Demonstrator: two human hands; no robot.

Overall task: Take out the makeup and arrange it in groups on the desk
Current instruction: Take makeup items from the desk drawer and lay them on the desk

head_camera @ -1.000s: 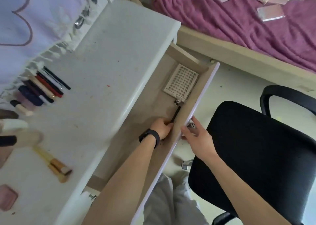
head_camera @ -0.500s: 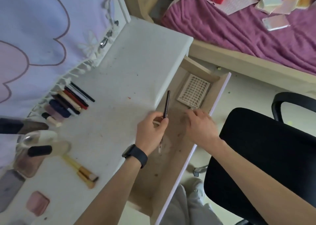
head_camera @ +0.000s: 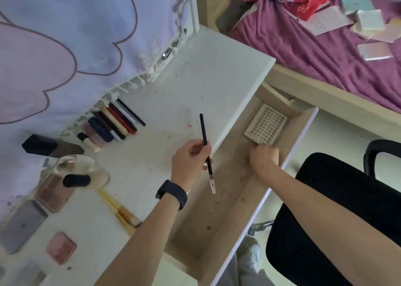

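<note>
Top right, a bed [head_camera: 314, 53] under a purple blanket, small pastel boxes scattered on it. Left and centre, a white desk [head_camera: 206, 79] backed by a lilac cloth [head_camera: 65, 47]. Lower right, a black chair [head_camera: 325, 199]. Between desk and chair, a wooden drawer [head_camera: 227, 209] pulled wide open, with a white grid tray [head_camera: 265, 126] lying at its far end.

Along the desk's left side, bottles [head_camera: 86, 177] lying down, a pink compact [head_camera: 60, 247] and two gold-handled brushes [head_camera: 121, 209]. Further back, against the cloth's fringe, a tight row of pens and pencils [head_camera: 117, 120] side by side.

Left hand [head_camera: 188, 164], black band on the wrist, raised over the desk's front edge and pinching a black pencil [head_camera: 204, 133] near its middle. Pencil tilted close to upright: dark end over the desk, clear-capped end hanging above the drawer.

Right hand [head_camera: 263, 157] down inside the drawer, fingers curled, knuckles just at the near edge of the grid tray. Cannot tell whether holding anything.
</note>
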